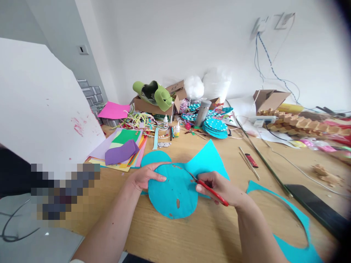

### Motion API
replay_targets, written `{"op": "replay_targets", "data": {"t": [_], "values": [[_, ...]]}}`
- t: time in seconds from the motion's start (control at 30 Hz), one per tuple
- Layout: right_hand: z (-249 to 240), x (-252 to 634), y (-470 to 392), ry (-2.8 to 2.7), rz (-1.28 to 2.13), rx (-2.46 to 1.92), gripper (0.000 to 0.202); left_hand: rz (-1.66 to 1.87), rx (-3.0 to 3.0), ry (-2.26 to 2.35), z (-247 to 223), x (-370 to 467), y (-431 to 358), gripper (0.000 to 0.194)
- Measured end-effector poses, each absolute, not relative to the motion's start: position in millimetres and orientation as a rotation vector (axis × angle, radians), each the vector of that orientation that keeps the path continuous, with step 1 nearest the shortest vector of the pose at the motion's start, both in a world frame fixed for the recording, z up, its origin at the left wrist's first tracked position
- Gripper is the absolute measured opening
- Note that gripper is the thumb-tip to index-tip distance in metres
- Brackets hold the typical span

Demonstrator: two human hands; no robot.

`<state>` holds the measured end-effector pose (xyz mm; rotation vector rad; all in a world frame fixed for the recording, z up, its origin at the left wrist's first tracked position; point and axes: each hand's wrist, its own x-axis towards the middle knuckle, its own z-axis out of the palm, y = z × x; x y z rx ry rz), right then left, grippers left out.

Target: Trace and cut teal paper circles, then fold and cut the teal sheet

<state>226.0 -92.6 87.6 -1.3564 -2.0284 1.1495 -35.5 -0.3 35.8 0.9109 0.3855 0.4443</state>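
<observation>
My left hand [149, 176] grips the left edge of a round blue disc [171, 195], thumb on top. Brown patches show where the disc's surface is worn. A bright blue sheet [210, 159] lies against or under it and sticks out at the upper right; whether it is felt or paper I cannot tell. In my right hand [223, 186] are red-handled scissors [211, 192], with their blades at the disc's upper right edge. Behind the left hand another blue round piece [156, 156] shows in part. A curved blue offcut [298, 213] rests at the right.
Coloured sheets [122, 151] are stacked at the left, near a white board [46, 109]. Glue bottles [177, 129], a grey flask [203, 113], blue discs [215, 128] and a cardboard box [153, 107] stand behind. A long stick [260, 157] and a black phone-like slab [315, 204] lie right.
</observation>
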Motion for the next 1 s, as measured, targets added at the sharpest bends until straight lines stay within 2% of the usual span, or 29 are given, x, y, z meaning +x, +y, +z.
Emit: {"op": "replay_targets", "data": {"t": [0.33,0.57,1.0], "values": [[88.8,223.8,-92.4,-2.085,1.166,-1.347,0.053,0.385,0.914,0.457,38.9,-35.4,-0.1,0.075],[87.1,221.2,-92.8,-2.074,1.156,-1.394,0.056,0.371,0.970,0.401,40.5,-33.6,-3.7,0.067],[82.4,223.3,-90.8,-2.093,1.060,-1.385,0.055,0.376,0.953,0.364,42.7,-32.5,-4.2,0.064]]}}
